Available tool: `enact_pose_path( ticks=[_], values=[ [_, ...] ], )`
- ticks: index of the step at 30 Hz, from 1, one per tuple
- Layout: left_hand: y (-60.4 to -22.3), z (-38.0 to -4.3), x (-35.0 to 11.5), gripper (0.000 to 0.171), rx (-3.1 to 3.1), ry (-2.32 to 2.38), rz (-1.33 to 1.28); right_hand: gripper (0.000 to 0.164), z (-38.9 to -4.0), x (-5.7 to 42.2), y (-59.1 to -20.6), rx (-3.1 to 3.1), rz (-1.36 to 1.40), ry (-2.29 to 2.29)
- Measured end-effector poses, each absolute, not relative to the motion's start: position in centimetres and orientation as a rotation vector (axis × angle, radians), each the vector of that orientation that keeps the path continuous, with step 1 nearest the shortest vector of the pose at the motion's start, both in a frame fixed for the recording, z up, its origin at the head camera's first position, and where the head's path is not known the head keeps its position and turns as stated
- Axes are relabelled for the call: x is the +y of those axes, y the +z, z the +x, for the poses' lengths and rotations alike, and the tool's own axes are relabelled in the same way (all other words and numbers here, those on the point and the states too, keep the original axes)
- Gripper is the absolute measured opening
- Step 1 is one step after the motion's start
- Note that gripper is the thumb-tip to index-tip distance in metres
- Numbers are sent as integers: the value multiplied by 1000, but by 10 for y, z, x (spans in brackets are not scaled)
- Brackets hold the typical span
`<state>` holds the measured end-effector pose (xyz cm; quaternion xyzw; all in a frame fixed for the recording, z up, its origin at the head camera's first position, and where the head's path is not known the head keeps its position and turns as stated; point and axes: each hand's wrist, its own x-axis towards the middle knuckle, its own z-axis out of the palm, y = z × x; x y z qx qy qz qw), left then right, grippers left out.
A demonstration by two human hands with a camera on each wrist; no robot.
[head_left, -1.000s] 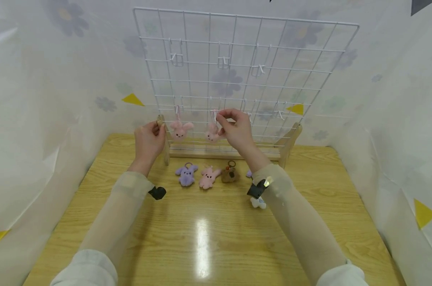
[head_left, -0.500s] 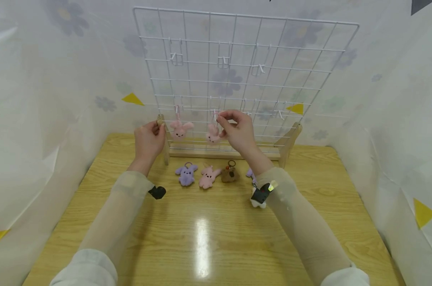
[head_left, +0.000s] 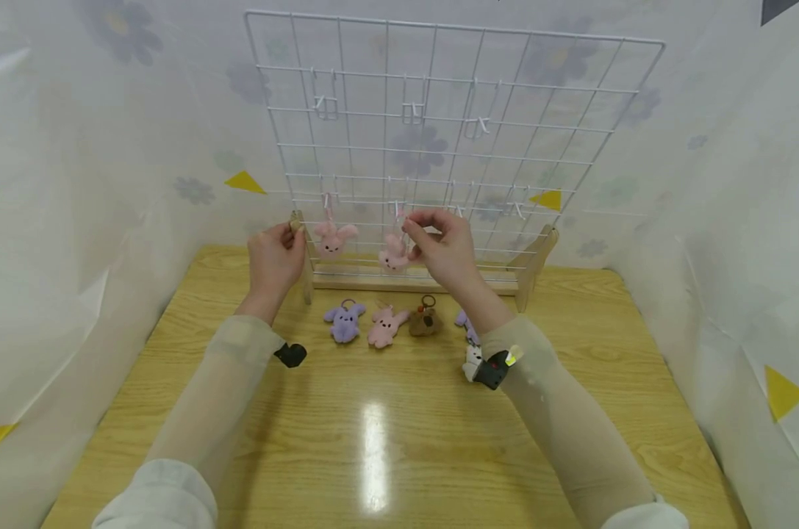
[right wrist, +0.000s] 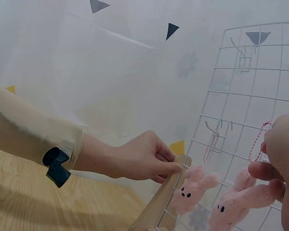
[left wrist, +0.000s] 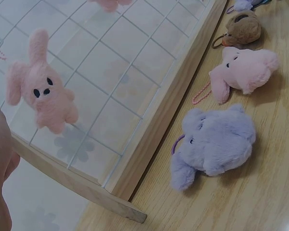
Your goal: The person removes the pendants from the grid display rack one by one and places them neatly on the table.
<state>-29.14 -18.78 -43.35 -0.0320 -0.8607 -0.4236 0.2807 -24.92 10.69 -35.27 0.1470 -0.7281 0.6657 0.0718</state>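
My left hand (head_left: 276, 261) grips the top of the wooden stand's left upright (right wrist: 183, 161). My right hand (head_left: 445, 246) pinches the pink bead chain (right wrist: 254, 144) of a pink plush bunny keychain (head_left: 394, 253), close to a white hook in the lower row. Whether the chain loop is over that hook I cannot tell. To its left, another pink bunny keychain (head_left: 334, 240) hangs by its chain from a hook. Both bunnies are in front of the white wire grid (head_left: 366, 158), which stands in a wooden base (head_left: 346, 282).
On the table (head_left: 293, 441) before the grid lie a purple plush (head_left: 345, 323), a pink plush (head_left: 384, 328) and a brown plush (head_left: 424, 322). A white plush (head_left: 470, 365) and a purple one (head_left: 464, 323) are partly behind the right forearm. White hooks (head_left: 412, 112) sit higher on the grid.
My right hand has shifted slightly right and down, its fingers a little farther from the hook. More of the white plush shows beside the forearm. The left hand stays put.
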Motion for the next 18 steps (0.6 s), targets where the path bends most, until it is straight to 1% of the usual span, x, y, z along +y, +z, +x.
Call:
enact_pose_path(
  ticks=[8, 18],
  values=[
    [-434, -292, -188, 26, -2301, -1118, -88, 16, -240, 111, -354, -2196, 469, 1997],
    [-433, -291, -187, 27, -2310, -1133, -78, 12, -226, 117, -359, -2185, 503, 2055]
  ],
)
